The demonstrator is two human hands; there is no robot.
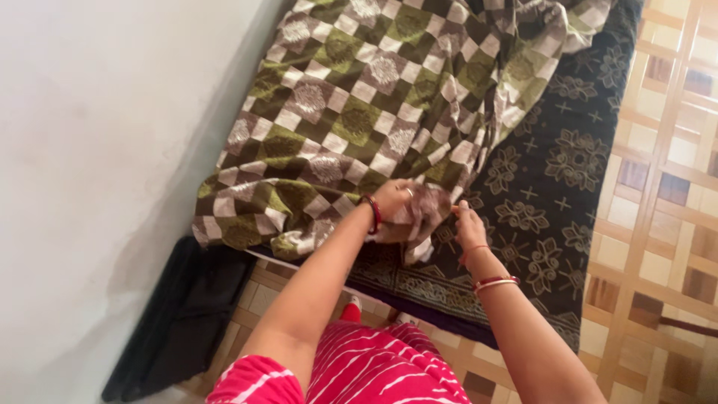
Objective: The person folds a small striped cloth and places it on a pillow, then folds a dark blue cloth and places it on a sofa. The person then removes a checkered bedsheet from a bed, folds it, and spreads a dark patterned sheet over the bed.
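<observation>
Left grip: the left hand [395,200] is closed on a bunched corner of a checked bedsheet [359,112]; the fingers curl into the cloth, a ring shows on one of them, and dark red bangles circle the wrist.
Right grip: the right hand [469,224] is pinched shut on the same bunched corner from the other side, fingertips together on the fabric; a thin red thread and red-and-white bangles sit on that wrist.
Between the hands: the gathered corner hangs in a small crumpled fold, with the hands close together on either side of it.
Bedsheet: patterned in olive green, brown and cream squares with round floral motifs; it lies spread over the far part of the bed, rumpled along its right edge, with its near edge drooping toward the wall side.
Bed: a low mattress [553,187] covered in dark cloth with pale flower and cross prints; this cover is bare on the right and near side, under and beside the hands.
Floor: glossy tiles [666,150] in tan and brown squares run along the right of the bed.
Wall: a plain pale wall [97,150] fills the left.
Dark bag: a black soft object [187,314], possibly a bag, lies against the wall by the near corner of the bed.
Person: red clothing with white stripes [374,370] shows at the bottom edge.
</observation>
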